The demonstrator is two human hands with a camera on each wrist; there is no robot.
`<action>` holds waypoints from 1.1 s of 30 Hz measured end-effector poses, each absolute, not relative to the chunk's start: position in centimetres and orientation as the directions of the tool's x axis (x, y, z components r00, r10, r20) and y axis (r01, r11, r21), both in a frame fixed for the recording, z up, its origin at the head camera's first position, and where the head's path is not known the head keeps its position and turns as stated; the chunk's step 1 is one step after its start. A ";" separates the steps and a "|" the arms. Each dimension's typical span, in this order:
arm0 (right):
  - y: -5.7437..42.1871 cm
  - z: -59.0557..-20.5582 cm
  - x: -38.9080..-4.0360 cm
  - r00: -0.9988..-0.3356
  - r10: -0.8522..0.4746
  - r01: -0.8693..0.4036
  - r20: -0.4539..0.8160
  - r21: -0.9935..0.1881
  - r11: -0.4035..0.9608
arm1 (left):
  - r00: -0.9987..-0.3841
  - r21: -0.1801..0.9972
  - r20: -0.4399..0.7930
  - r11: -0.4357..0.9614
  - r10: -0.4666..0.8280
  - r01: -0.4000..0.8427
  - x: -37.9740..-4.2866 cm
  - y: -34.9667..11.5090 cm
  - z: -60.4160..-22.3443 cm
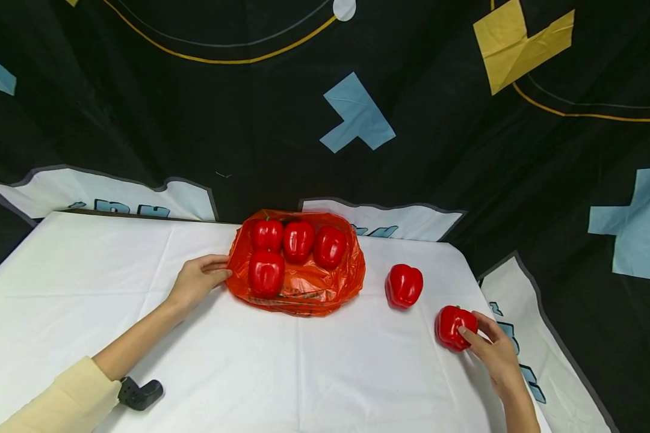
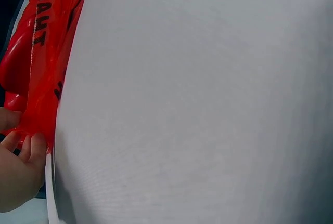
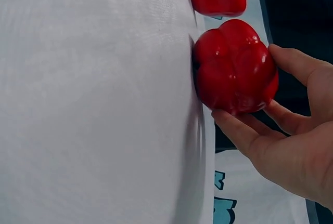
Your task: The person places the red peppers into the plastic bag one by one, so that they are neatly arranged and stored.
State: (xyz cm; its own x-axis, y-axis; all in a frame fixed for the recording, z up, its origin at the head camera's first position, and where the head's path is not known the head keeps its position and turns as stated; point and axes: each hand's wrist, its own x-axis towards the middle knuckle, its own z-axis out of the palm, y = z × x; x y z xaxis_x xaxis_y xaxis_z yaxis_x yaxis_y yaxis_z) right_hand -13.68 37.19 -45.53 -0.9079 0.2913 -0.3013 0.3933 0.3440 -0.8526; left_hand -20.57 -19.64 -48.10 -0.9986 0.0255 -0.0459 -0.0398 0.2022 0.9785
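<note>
A red plastic bag (image 1: 314,294) lies spread open at the back of the table, with several red bell peppers (image 1: 266,273) inside it. My left hand (image 1: 197,281) pinches the bag's left rim between thumb and fingers; the left wrist view shows the fingertips on the thin plastic (image 2: 44,115). At the right side of the table, my right hand (image 1: 493,349) holds another red bell pepper (image 1: 455,328), its thumb and fingers on opposite sides of it in the right wrist view. One more red bell pepper (image 1: 404,286) lies between that hand and the bag, touched by neither hand.
A white cloth covers the table (image 1: 238,373). Behind it hangs a black curtain (image 1: 238,132) with blue and yellow shapes. The right table edge runs close by the right hand. A black device (image 1: 141,394) sits at the left sleeve's cuff.
</note>
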 end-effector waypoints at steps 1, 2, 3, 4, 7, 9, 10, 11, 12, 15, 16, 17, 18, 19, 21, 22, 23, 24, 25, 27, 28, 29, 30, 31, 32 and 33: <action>37.2 -45.6 -13.7 -0.905 0.300 0.397 -0.301 -0.851 0.344 | -0.999 0.979 -0.045 0.201 0.026 -0.039 -20.6 -19.7 -48.1; 37.1 -45.6 -13.7 -0.902 0.310 0.400 -0.299 -0.850 0.343 | -0.999 0.979 -0.043 0.199 0.026 -0.037 -20.5 -19.7 -48.1; 37.0 -45.7 -13.8 -0.898 0.324 0.404 -0.297 -0.849 0.341 | -0.999 0.979 -0.043 0.200 0.026 -0.037 -20.5 -19.7 -48.1; 37.0 -45.7 -13.8 -0.894 0.336 0.408 -0.296 -0.848 0.338 | -0.999 0.979 -0.043 0.200 0.027 -0.036 -20.5 -19.7 -48.1; 37.0 -45.7 -13.7 -0.890 0.359 0.404 -0.282 -0.852 0.333 | -0.999 0.978 -0.044 0.203 0.029 -0.038 -20.5 -19.6 -48.0; 36.9 -45.6 -13.7 -0.890 0.369 0.396 -0.269 -0.857 0.331 | -0.999 0.978 -0.046 0.206 0.028 -0.039 -20.5 -19.6 -48.0; 36.9 -45.5 -13.7 -0.893 0.369 0.387 -0.259 -0.860 0.332 | -0.999 0.978 -0.045 0.206 0.028 -0.038 -20.5 -19.6 -47.9; 36.8 -45.4 -13.7 -0.895 0.370 0.378 -0.249 -0.864 0.332 | -0.999 0.978 -0.043 0.207 0.028 -0.037 -20.5 -19.5 -47.9; 36.8 -45.2 -13.6 -0.899 0.368 0.366 -0.238 -0.868 0.334 | -0.999 0.978 -0.042 0.207 0.028 -0.036 -20.5 -19.5 -47.9; 36.3 -44.5 -13.7 -0.905 0.374 0.335 -0.203 -0.881 0.334 | -0.999 0.977 -0.039 0.209 0.029 -0.032 -20.5 -19.5 -47.9; 36.2 -44.2 -13.7 -0.908 0.374 0.321 -0.190 -0.888 0.329 | -0.999 0.977 -0.038 0.210 0.028 -0.032 -20.5 -19.5 -47.9; 36.0 -43.9 -13.7 -0.910 0.374 0.308 -0.178 -0.895 0.322 | -0.999 0.977 -0.039 0.211 0.027 -0.032 -20.5 -19.6 -48.0; 35.7 -43.6 -13.8 -0.913 0.373 0.293 -0.164 -0.901 0.321 | -0.999 0.977 -0.040 0.212 0.026 -0.034 -20.5 -19.6 -48.0; 35.5 -43.3 -13.8 -0.915 0.373 0.279 -0.153 -0.908 0.314 | -0.999 0.976 -0.041 0.214 0.025 -0.035 -20.5 -19.6 -48.0; 34.9 -42.8 -14.0 -0.921 0.367 0.252 -0.128 -0.916 0.313 | -0.999 0.976 -0.044 0.213 0.025 -0.037 -20.6 -19.6 -48.1; 34.7 -42.5 -14.0 -0.924 0.363 0.244 -0.121 -0.917 0.316 | -0.999 0.976 -0.045 0.212 0.025 -0.039 -20.6 -19.6 -48.1; 34.4 -42.2 -14.1 -0.927 0.359 0.235 -0.112 -0.917 0.323 | -0.999 0.976 -0.046 0.212 0.024 -0.040 -20.6 -19.6 -48.1; 34.0 -42.0 -14.1 -0.930 0.352 0.225 -0.102 -0.917 0.330 | -0.999 0.976 -0.047 0.213 0.024 -0.041 -20.6 -19.6 -48.2; 33.7 -41.7 -14.2 -0.934 0.345 0.218 -0.095 -0.916 0.336 | -0.999 0.976 -0.047 0.215 0.022 -0.041 -20.6 -19.6 -48.2; 32.9 -41.2 -14.4 -0.942 0.326 0.195 -0.076 -0.916 0.352 | -0.999 0.975 -0.046 0.218 0.021 -0.040 -20.6 -19.6 -48.1; 32.5 -41.0 -14.5 -0.947 0.315 0.183 -0.068 -0.919 0.351 | -0.999 0.975 -0.046 0.219 0.020 -0.040 -20.6 -19.6 -48.1; 32.1 -40.8 -14.6 -0.951 0.303 0.167 -0.058 -0.923 0.347 | -0.999 0.974 -0.047 0.221 0.020 -0.041 -20.6 -19.6 -48.2; 31.8 -40.6 -14.7 -0.957 0.287 0.151 -0.048 -0.926 0.347 | -0.999 0.974 -0.047 0.222 0.020 -0.042 -20.6 -19.6 -48.2; 31.4 -40.4 -14.9 -0.962 0.272 0.132 -0.036 -0.929 0.344 | -0.999 0.974 -0.047 0.222 0.019 -0.042 -20.6 -19.6 -48.2; 31.0 -40.2 -15.0 -0.967 0.254 0.114 -0.024 -0.932 0.343 | -0.999 0.974 -0.048 0.222 0.020 -0.043 -20.6 -19.5 -48.2; 30.6 -40.0 -15.1 -0.971 0.237 0.098 -0.015 -0.935 0.342 | -0.999 0.974 -0.049 0.221 0.021 -0.043 -20.6 -19.6 -48.2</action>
